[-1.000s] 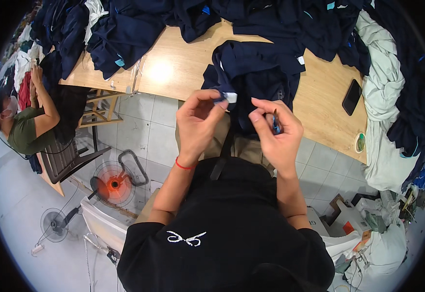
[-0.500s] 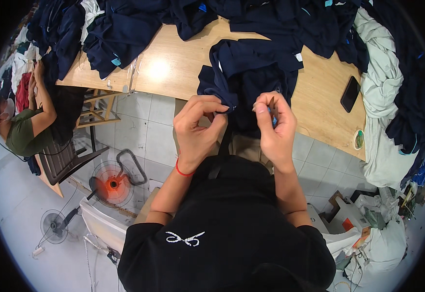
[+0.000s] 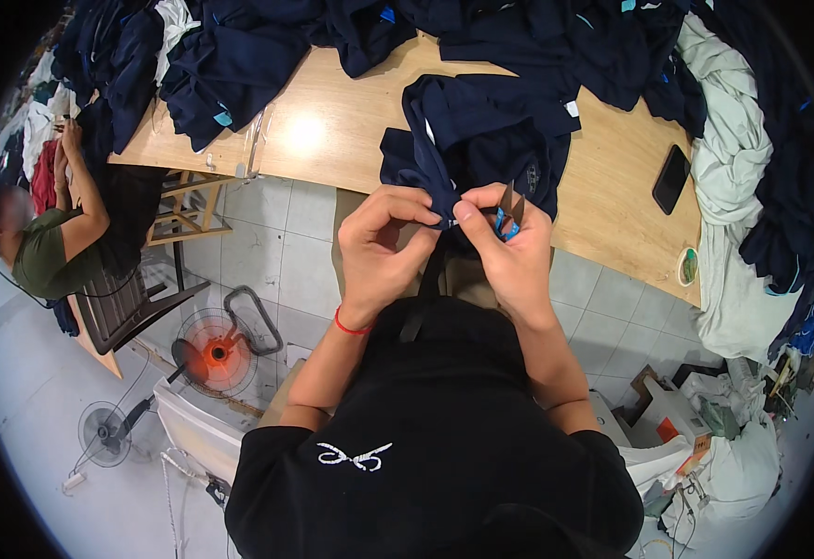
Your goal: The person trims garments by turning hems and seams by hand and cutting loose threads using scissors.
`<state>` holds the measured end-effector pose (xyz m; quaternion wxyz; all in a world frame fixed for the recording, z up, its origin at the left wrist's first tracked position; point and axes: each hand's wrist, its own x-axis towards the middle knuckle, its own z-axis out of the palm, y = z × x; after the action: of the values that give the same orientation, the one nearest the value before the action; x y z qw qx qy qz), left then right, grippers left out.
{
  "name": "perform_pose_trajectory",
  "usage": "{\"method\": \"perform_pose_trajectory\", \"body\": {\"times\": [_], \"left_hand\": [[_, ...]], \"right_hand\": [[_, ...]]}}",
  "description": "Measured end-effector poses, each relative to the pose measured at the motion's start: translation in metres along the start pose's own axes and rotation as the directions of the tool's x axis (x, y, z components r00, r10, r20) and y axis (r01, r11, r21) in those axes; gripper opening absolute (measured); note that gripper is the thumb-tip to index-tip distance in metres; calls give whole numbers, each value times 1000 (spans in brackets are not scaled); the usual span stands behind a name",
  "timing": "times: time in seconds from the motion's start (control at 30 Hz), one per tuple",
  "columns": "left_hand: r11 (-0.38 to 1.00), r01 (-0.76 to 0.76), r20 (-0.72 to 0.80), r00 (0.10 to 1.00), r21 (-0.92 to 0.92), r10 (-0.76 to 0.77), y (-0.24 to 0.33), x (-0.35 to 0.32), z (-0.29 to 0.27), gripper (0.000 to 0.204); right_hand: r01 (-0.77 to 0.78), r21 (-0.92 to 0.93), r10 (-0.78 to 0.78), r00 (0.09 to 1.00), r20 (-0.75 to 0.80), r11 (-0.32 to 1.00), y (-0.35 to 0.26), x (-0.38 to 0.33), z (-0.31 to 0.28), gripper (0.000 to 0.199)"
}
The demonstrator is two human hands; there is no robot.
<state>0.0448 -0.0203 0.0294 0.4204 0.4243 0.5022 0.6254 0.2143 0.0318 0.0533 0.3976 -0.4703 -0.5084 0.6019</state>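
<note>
A dark navy garment [image 3: 481,130] hangs over the near edge of the wooden table [image 3: 332,140]. My left hand [image 3: 383,242] pinches a fold of its fabric between thumb and fingers. My right hand [image 3: 509,247] pinches the same spot from the other side and also holds a small blue-handled tool [image 3: 507,222] with a dark blade. Both hands meet just below the table edge, fingertips almost touching. A red band is on my left wrist.
Piles of navy clothes [image 3: 230,65] cover the back of the table; pale green cloth [image 3: 733,168] lies at the right. A black phone [image 3: 671,179] and a tape roll [image 3: 687,266] sit near the right edge. A seated person [image 3: 48,242] works at left. Fans [image 3: 220,349] stand on the tiled floor.
My hands have come together: a second ago they were apart, the left holding a small white tag; now both pinch the navy fabric at one point.
</note>
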Motion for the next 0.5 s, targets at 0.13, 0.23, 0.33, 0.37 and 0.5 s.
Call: {"method": "perform_pose_trajectory", "body": {"times": [0.13, 0.23, 0.33, 0.37, 0.5], "left_hand": [[927, 228, -34, 968, -297, -249, 13, 1, 8, 26], [926, 211, -72, 967, -314, -244, 8, 3, 14, 28], [921, 197, -59, 972, -335, -229, 9, 2, 14, 28], [921, 198, -58, 971, -335, -230, 11, 2, 15, 28], [895, 212, -59, 965, -392, -255, 11, 0, 17, 30]], "right_hand": [[66, 42, -67, 997, 22, 997, 0, 1, 0, 6], [89, 52, -90, 995, 34, 995, -1, -1, 2, 7], [-19, 140, 18, 1000, 8, 990, -2, -5, 2, 7], [1, 147, 1, 1000, -19, 989, 0, -5, 3, 7], [55, 223, -36, 995, -89, 973, 4, -3, 8, 8]]}}
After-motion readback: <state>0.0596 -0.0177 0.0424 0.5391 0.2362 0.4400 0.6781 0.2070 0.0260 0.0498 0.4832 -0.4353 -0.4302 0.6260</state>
